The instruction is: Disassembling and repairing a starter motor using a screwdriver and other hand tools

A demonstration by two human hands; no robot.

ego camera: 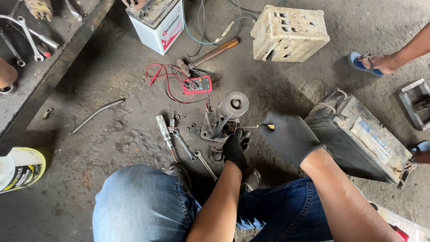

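Black-gloved left hand (235,147) steadies motor (222,118).

Matt black knit gloves (290,134); greasy dull-metal motor housing (224,118).

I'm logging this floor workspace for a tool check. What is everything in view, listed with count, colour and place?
Grey metal motor assembly: one, floor centre, at both hands.
Red handheld multimeter: one, red and black leads, behind the motor.
Wooden-handled hammer: one, beside the multimeter.
White boxy battery: one, top centre.
Dirty black battery: one, right.
Beige perforated block: one, top right.
Steel wrenches: two on the floor near the knees.
Bent grey rod: one, left floor.
Another person's sandalled foot: one, upper right.
Left hand: black glove, on the motor's base.
Right hand: black glove, grip on a yellow-handled screwdriver.
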